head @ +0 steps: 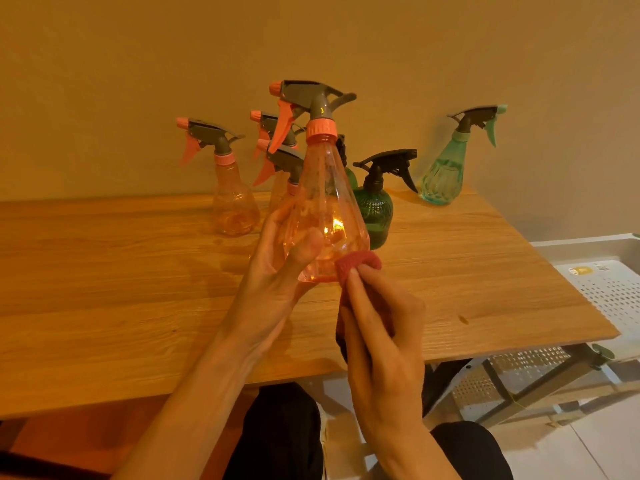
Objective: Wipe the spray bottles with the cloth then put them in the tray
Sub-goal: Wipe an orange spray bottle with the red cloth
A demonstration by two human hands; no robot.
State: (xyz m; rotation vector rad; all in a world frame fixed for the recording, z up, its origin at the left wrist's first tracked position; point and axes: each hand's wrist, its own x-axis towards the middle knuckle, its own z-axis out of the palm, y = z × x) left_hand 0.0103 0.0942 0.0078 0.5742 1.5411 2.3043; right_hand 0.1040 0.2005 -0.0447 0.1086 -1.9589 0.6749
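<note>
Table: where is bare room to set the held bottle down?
Bare wood on the table left of the left hand, and between the right hand and the tray. Crowded at the back around the standing pink bottles and dark green bottle.

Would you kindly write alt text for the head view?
A left hand holds up an orange spray bottle while the right hand presses a red cloth against its base. More bottles stand on the wooden table; a white tray sits right.

A digit "1" seen on the grey neck of the held pink spray bottle [320,188], a yellow label on the white tray [585,270] (print too small to be read)
</note>
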